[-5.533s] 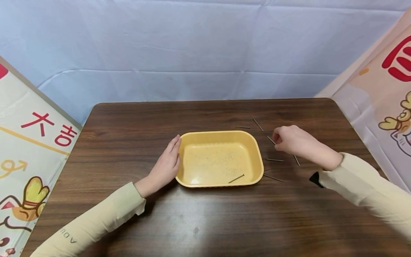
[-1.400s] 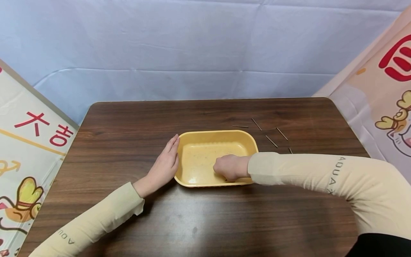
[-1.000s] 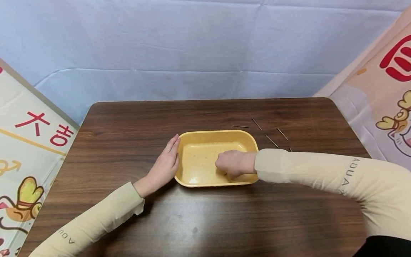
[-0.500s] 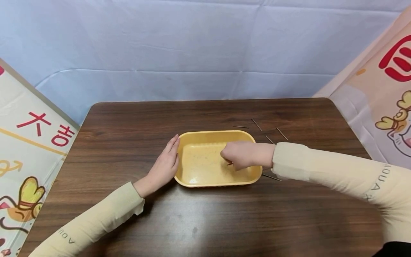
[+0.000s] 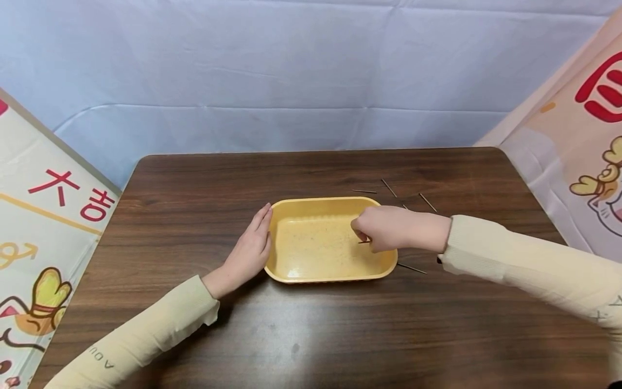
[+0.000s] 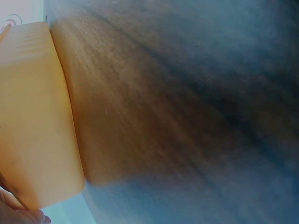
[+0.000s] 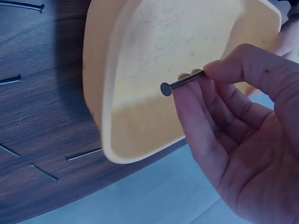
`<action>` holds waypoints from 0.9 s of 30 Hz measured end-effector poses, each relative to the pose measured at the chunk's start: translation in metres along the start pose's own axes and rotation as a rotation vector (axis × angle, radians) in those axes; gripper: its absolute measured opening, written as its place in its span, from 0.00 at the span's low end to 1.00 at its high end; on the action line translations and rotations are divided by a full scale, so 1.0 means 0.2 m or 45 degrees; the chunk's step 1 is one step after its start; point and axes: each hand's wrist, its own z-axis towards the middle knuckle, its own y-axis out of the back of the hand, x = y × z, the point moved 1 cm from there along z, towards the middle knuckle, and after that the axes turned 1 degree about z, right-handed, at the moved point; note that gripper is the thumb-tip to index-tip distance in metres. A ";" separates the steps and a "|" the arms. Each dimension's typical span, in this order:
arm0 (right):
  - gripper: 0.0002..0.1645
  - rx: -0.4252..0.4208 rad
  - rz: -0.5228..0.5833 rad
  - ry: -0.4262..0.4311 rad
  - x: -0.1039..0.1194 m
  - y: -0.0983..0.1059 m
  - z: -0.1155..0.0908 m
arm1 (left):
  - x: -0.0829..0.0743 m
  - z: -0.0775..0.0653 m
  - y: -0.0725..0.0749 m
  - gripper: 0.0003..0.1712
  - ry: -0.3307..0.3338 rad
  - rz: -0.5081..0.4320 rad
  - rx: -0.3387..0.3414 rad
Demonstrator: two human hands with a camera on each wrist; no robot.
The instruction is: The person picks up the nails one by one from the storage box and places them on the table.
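Note:
A yellow plastic basin (image 5: 311, 202) sits on the dark wooden table. Against its left wall lies my left hand (image 5: 245, 254), fingers extended along the side; the left wrist view shows fingertips (image 6: 25, 217) at the basin's lower corner. Over the basin's right part, my right hand (image 5: 389, 229) pinches a metal nail (image 7: 187, 83) between thumb and fingers. The nail's flat round head points away from the palm in the right wrist view. The bare basin floor (image 5: 311, 246) shows left of the right hand.
Several loose nails lie on the table outside the basin, among them one nail (image 5: 364, 191) behind it, another nail (image 5: 427, 202) beyond the right hand and a nail (image 5: 412, 268) at its right. A pale cloth (image 5: 311, 75) hangs behind the table.
A nail lay on the basin floor earlier; that spot is now bare. My right hand has risen from low in the basin and shifted right, nail pinched. The left hand has stayed put.

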 end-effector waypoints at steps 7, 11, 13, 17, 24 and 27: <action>0.13 -0.040 0.042 -0.050 -0.05 0.00 -0.07 | 0.00 0.00 0.01 0.27 0.008 -0.004 0.002; 0.13 -0.052 0.075 -0.085 -0.07 -0.01 -0.10 | 0.00 0.00 0.01 0.27 0.013 -0.010 -0.010; 0.13 -0.067 0.099 -0.094 -0.08 -0.01 -0.11 | 0.00 -0.01 0.01 0.27 0.014 -0.011 -0.008; 0.12 -0.092 0.126 -0.087 -0.09 -0.01 -0.13 | 0.00 -0.01 0.00 0.27 0.019 -0.014 0.004; 0.11 -0.171 0.117 -0.054 -0.13 -0.02 -0.19 | 0.00 -0.01 0.00 0.28 0.001 -0.001 -0.006; 0.12 -0.183 0.133 -0.064 -0.15 -0.03 -0.21 | 0.01 -0.01 0.00 0.28 -0.005 0.006 -0.006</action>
